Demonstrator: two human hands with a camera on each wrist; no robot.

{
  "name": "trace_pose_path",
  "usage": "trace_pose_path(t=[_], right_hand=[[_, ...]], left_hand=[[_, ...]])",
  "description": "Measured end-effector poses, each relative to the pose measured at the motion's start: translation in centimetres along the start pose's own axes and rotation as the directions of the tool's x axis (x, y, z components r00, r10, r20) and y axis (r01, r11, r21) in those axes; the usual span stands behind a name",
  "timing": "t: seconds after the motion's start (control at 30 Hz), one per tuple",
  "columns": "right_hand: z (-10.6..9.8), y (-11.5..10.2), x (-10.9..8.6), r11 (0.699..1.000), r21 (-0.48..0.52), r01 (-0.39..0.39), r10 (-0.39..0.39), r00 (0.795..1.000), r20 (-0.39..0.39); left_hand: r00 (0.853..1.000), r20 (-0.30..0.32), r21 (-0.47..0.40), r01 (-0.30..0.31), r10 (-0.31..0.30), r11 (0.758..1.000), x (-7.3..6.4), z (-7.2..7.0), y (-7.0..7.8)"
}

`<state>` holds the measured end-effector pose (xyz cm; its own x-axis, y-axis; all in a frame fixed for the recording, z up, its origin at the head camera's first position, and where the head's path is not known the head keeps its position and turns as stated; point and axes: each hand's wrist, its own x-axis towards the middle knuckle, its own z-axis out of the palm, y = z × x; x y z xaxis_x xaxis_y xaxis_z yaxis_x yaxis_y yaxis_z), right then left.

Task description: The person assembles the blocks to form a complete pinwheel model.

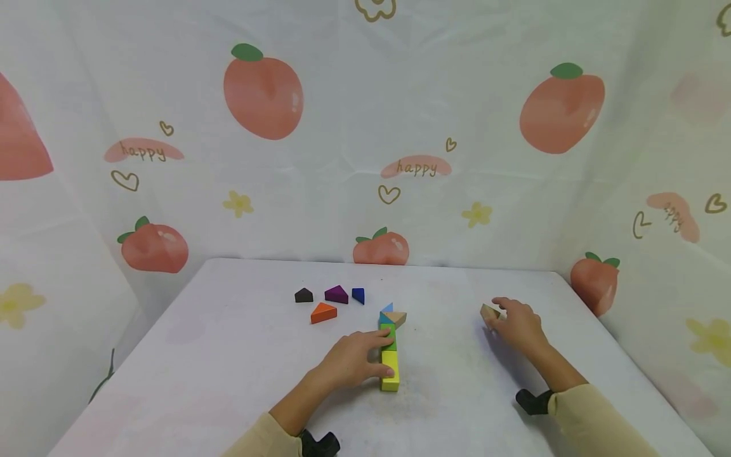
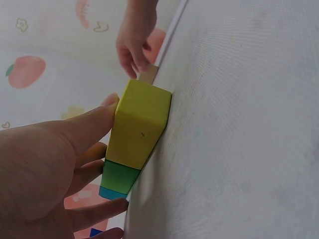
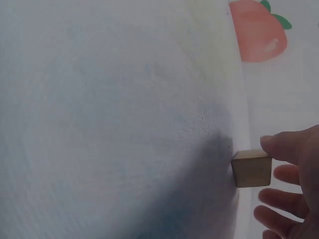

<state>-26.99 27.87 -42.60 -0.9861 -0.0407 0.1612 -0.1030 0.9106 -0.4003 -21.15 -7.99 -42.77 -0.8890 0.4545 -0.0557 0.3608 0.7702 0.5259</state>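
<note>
My left hand (image 1: 354,357) lies along the left side of a row of blocks. Its thumb touches the yellow block (image 1: 391,379) and a fingertip rests on the green block (image 1: 391,344). At the far end of that row are a blue triangular block (image 1: 386,318), a light blue piece (image 1: 388,308) and a plain wooden triangular block (image 1: 398,317). Off to the right, my right hand (image 1: 518,324) pinches a plain wooden block (image 3: 252,172) between thumb and fingers, close to the white tabletop. The fingers' far side is partly hidden.
Left of the row lie a black block (image 1: 304,296), a purple block (image 1: 337,294), a dark blue block (image 1: 358,295) and an orange block (image 1: 323,313). They stand on a white table (image 1: 228,362). A printed curtain (image 1: 320,190) hangs behind it.
</note>
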Motion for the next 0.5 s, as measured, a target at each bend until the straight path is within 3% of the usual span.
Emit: trace_pose_path(t=[0.5], right_hand=[[-0.21, 0.21, 0.70, 0.999, -0.035, -0.030, 0.030, 1.000, 0.006]], left_hand=[[1.000, 0.000, -0.007, -0.002, 0.002, 1.000, 0.04, -0.02, -0.05]])
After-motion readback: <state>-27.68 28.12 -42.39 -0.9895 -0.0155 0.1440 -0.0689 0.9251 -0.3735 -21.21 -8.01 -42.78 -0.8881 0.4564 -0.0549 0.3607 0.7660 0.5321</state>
